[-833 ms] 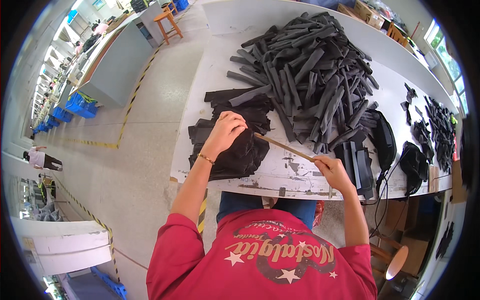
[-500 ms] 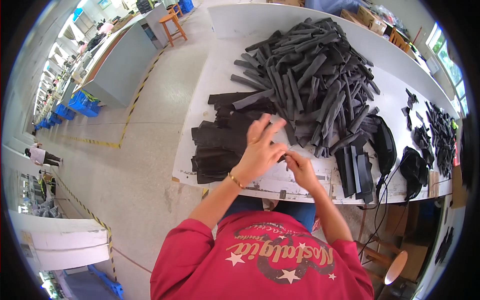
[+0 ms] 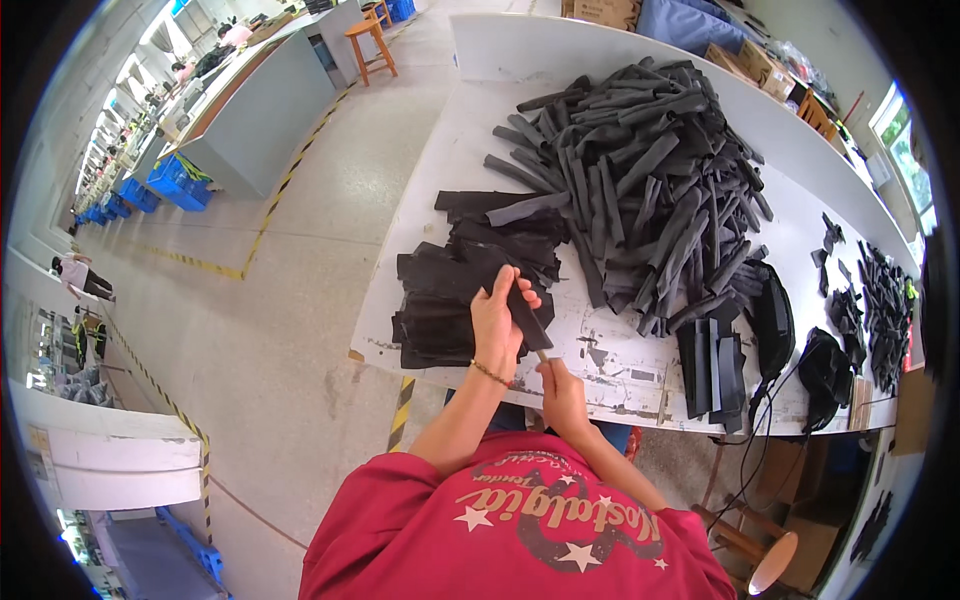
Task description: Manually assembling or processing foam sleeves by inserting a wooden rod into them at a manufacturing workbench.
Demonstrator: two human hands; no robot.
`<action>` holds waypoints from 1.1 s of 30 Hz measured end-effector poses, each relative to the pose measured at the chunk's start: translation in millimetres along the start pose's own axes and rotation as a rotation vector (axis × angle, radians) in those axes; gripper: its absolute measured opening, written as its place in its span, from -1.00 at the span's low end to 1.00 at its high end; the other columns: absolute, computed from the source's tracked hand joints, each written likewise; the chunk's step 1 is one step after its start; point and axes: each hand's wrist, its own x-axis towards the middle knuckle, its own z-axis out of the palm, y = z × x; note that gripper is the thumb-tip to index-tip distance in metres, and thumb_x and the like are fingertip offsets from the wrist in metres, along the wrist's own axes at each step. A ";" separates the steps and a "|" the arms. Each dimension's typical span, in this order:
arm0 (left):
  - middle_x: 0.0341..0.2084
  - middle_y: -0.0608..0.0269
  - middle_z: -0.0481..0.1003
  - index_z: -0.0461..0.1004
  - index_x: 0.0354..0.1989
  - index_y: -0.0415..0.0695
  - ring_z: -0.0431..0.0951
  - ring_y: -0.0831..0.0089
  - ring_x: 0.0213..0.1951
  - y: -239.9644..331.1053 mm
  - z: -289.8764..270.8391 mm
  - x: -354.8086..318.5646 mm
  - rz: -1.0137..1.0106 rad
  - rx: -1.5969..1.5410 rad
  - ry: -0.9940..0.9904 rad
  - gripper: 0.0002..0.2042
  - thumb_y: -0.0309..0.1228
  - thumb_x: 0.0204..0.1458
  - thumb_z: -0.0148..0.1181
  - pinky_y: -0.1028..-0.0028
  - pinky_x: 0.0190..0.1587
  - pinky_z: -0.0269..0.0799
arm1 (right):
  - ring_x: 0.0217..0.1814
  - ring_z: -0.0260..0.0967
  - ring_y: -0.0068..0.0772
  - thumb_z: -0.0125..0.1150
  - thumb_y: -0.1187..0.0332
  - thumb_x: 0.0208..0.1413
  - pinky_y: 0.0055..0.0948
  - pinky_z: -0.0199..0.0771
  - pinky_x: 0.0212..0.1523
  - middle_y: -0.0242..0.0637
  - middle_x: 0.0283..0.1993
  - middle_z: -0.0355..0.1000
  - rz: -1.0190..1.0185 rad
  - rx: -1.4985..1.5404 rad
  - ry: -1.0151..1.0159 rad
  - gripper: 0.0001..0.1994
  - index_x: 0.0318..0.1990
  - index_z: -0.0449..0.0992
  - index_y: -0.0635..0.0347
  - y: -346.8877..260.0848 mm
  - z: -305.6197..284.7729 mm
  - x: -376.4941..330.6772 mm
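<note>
My left hand (image 3: 495,325) is closed around a dark fabric tube (image 3: 528,318), which slants down toward my right hand. At the tube's lower end a thin, pale stick (image 3: 543,356) shows, gripped by my right hand (image 3: 565,400); how far it runs inside is hidden. Just left of and under my left hand, flat black fabric pieces (image 3: 430,325) lie in overlapping stacks on the white table (image 3: 600,385). Beyond them rises a large heap of dark grey rolled tubes (image 3: 650,170).
Right of my hands lie more flat dark strips (image 3: 712,370), a black bag-like thing (image 3: 770,305) and another with cables (image 3: 828,360). Small dark scraps (image 3: 885,310) pile up at the far right. A raised white panel (image 3: 560,50) borders the table's back. Beneath the right side stands a wooden stool (image 3: 772,565).
Both hands have come nearer my body and a little left. My left hand, with fingers spread before, now wraps round a tube that shows plainly. The view has shifted slightly.
</note>
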 end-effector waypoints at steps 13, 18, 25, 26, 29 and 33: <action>-0.79 0.41 0.27 0.39 -0.47 -0.16 0.11 0.67 -0.83 5.0 11.2 7.7 0.020 0.098 0.042 -0.72 -0.20 0.14 0.12 0.62 -0.79 -0.10 | -0.61 0.28 -0.35 -0.02 0.35 0.23 -0.39 0.27 -0.56 -0.17 -0.63 0.31 0.327 -0.052 -0.361 -0.82 -0.31 0.40 0.28 -6.9 -105.3 -88.3; -0.45 0.17 0.41 0.35 -0.21 -0.26 0.45 0.43 -0.44 0.0 18.9 21.7 0.230 -0.025 0.064 -0.52 0.02 0.18 -0.07 0.45 -0.34 0.38 | -0.59 0.17 -0.62 -0.08 0.32 0.27 -0.53 0.22 -0.55 -0.39 -0.65 0.25 0.338 0.032 -0.272 -0.77 -0.33 0.43 0.27 -18.5 -118.5 -73.8; -0.79 0.42 0.23 0.42 -0.31 -0.20 0.15 0.64 -0.80 3.5 19.9 -10.7 -0.149 0.174 -0.132 -0.71 -0.18 0.16 0.05 0.60 -0.77 0.02 | -0.56 0.18 -0.59 -0.08 0.32 0.26 -0.50 0.24 -0.52 -0.38 -0.63 0.24 0.337 -0.025 -0.289 -0.77 -0.35 0.42 0.28 -12.8 -105.0 -74.6; -0.80 0.46 0.15 0.41 -0.32 -0.18 0.07 0.68 -0.79 13.2 12.9 7.6 -0.077 0.108 -0.151 -0.75 -0.22 0.18 0.03 0.61 -0.78 -0.08 | -0.56 0.18 -0.59 -0.08 0.32 0.26 -0.50 0.24 -0.52 -0.38 -0.63 0.24 0.336 -0.026 -0.297 -0.77 -0.35 0.42 0.28 -12.9 -106.0 -80.7; -0.81 0.49 0.09 0.42 -0.31 -0.16 -0.02 0.67 -0.80 31.5 -1.1 42.8 -0.037 -0.021 -0.029 -0.77 -0.25 0.21 -0.03 0.61 -0.77 -0.12 | -0.48 0.18 -0.70 -0.07 0.36 0.26 -0.60 0.21 -0.46 -0.46 -0.57 0.26 0.447 0.113 -0.554 -0.78 -0.39 0.40 0.27 -18.6 -127.5 -94.5; -0.79 0.50 0.08 0.39 -0.34 -0.12 -0.03 0.67 -0.80 41.9 -3.4 63.1 0.033 -0.107 -0.006 -0.80 -0.27 0.22 -0.06 0.61 -0.76 -0.12 | -0.49 0.19 -0.71 0.04 0.32 0.20 -0.60 0.22 -0.49 -0.48 -0.57 0.28 0.348 0.268 -0.849 -0.78 -0.43 0.38 0.26 -5.9 -172.5 -108.5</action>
